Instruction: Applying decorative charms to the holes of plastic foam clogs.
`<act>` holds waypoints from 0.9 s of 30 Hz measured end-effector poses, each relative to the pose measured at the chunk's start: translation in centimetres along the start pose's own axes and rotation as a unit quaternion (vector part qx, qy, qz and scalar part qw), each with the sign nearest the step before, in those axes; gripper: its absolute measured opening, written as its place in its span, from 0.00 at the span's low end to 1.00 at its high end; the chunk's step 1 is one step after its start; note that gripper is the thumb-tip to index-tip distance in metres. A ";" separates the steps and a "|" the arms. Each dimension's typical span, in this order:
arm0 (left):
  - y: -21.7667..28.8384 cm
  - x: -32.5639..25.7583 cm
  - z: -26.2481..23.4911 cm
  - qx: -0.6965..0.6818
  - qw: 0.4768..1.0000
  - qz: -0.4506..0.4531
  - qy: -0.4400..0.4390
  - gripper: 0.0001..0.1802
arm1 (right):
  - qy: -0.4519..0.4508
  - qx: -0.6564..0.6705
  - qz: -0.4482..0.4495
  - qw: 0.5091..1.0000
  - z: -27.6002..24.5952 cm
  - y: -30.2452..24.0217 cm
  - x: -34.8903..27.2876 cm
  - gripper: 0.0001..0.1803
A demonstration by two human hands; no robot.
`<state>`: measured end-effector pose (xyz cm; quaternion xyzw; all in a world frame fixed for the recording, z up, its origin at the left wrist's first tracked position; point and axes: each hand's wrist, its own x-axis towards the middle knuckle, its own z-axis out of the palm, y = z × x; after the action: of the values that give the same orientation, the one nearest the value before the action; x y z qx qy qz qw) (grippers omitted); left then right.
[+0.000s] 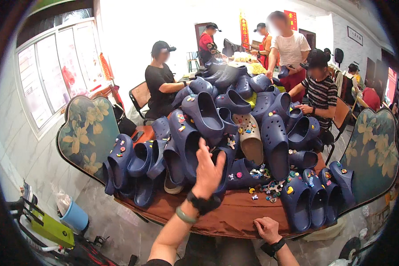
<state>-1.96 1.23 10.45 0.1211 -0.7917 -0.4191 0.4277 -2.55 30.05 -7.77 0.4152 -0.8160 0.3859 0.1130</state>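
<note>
My left hand reaches up over the heap of clogs at the table's middle, thumb and fingers apart, with nothing visible in it. Just beyond its fingertips is a navy clog with small charms on its toe. Another navy clog stands right beside the thumb, partly covered by the hand. My right hand rests at the table's near edge, fingers loosely curled in, with nothing seen in them. Ahead of it lies a small pile of colourful shoe charms, next to a navy clog lying on its side.
A beige clog sits within the heap. Several charm-decorated navy clogs line the brown cloth's right front; others stand at left. Co-workers handle clogs across the table. Flowered chair backs flank it. A blue bin stands at left.
</note>
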 end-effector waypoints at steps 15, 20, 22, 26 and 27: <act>-2.8 3.1 0.6 -0.398 0.894 -0.201 -0.043 0.34 | 0.030 -0.011 -0.002 0.999 0.5 -0.3 -0.5 0.03; -2.1 -1.9 -1.3 -0.400 0.876 -0.230 -0.137 0.34 | 0.017 0.004 -0.010 1.000 0.3 -0.1 -0.7 0.04; -1.0 -3.6 -2.8 -0.393 0.865 -0.263 -0.165 0.35 | 0.016 -0.003 -0.014 1.000 0.6 0.5 -0.6 0.05; -0.6 -6.3 -9.5 -0.338 0.869 -0.298 -0.205 0.36 | 0.002 -0.007 -0.030 1.000 0.0 -0.3 0.0 0.05; 2.7 -6.5 -11.1 -0.316 0.852 -0.352 -0.223 0.36 | -0.003 -0.009 -0.011 1.000 -0.1 0.0 -0.2 0.05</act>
<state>11.05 0.32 11.93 0.1534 -0.5954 -0.7847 0.0786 -2.44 30.25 -7.74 0.4241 -0.8153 0.3759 0.1189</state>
